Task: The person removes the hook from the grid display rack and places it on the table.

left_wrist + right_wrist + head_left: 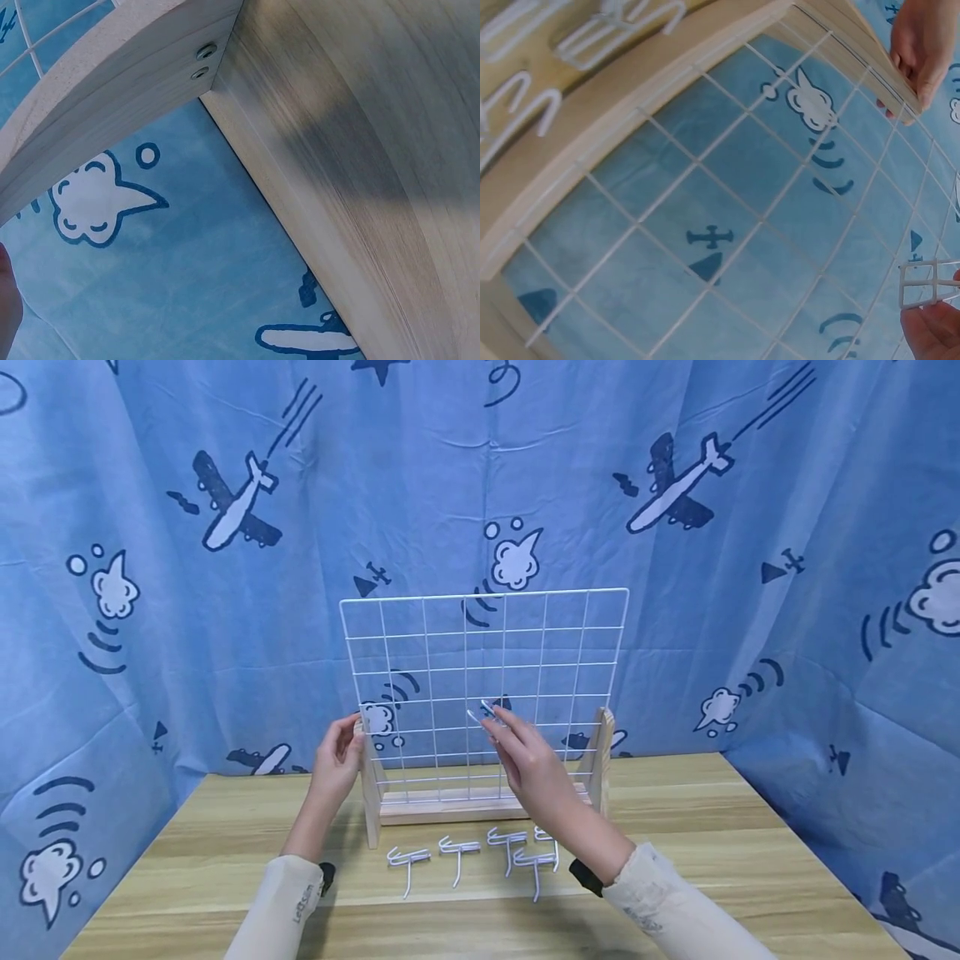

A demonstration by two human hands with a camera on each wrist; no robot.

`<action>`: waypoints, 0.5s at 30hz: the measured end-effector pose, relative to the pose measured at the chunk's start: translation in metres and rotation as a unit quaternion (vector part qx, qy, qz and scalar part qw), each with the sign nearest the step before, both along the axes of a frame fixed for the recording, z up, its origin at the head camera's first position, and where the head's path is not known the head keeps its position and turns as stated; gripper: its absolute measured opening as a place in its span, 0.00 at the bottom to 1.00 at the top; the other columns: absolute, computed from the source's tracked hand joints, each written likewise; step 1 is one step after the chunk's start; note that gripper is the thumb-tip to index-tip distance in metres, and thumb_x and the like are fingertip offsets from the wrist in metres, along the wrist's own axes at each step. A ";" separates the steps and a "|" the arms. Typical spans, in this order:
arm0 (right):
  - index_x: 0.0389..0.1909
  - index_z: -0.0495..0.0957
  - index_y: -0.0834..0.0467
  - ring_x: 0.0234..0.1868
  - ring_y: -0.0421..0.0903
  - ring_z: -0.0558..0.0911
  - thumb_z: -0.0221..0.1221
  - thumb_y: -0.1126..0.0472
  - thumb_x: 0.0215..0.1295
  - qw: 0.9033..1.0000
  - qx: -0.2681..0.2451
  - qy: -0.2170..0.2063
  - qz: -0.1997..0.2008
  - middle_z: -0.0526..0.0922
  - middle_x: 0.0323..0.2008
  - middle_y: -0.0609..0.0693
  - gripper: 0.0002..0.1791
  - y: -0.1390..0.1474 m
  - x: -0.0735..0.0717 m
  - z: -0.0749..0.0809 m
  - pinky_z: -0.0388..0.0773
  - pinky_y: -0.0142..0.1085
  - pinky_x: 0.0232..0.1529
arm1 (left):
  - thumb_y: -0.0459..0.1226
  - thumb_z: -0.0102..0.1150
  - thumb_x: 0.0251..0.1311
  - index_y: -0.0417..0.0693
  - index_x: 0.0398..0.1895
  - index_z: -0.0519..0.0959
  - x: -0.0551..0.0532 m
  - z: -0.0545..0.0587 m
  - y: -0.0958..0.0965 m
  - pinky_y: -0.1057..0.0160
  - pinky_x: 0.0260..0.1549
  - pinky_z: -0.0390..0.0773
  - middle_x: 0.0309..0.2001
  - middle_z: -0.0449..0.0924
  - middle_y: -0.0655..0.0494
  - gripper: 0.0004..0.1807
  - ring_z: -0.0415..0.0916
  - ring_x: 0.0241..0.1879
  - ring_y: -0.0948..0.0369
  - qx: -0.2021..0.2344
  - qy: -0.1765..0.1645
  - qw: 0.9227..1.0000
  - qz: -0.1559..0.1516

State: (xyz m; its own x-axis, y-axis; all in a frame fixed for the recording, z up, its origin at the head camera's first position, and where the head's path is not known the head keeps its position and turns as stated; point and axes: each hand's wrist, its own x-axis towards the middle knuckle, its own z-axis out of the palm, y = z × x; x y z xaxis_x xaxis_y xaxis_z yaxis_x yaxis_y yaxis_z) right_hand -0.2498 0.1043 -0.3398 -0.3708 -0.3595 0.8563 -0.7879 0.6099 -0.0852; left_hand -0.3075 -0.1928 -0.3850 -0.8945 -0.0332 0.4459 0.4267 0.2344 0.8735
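Note:
A white wire grid panel (447,672) stands upright in a wooden base with two side posts. At its left side, my left hand (339,758) grips the top of the left wooden post (371,793); in the right wrist view its fingers lie around that post's end. My right hand (536,768) is in front of the middle of the grid and pinches a white metal hook (919,285). The hook's square wire back shows in the right wrist view, close to the grid; whether it touches the wires I cannot tell. The left wrist view shows only a sliver of the left hand (9,304).
Several more white hooks (459,847) lie on the wooden table (450,927) in front of the stand. The right wooden post (603,760) rises beyond my right forearm. A blue curtain (420,485) with printed planes and clouds hangs behind and at both sides.

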 end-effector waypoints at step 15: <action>0.56 0.76 0.61 0.54 0.58 0.78 0.64 0.75 0.56 0.998 0.060 -0.009 -0.007 0.75 0.58 0.62 0.25 0.011 0.012 -0.027 0.82 0.42 0.48 | 0.33 0.45 0.72 0.36 0.64 0.64 0.001 0.000 -0.001 0.78 0.60 0.65 0.61 0.68 0.40 0.20 0.65 0.62 0.54 -0.003 -0.003 1.000 -0.003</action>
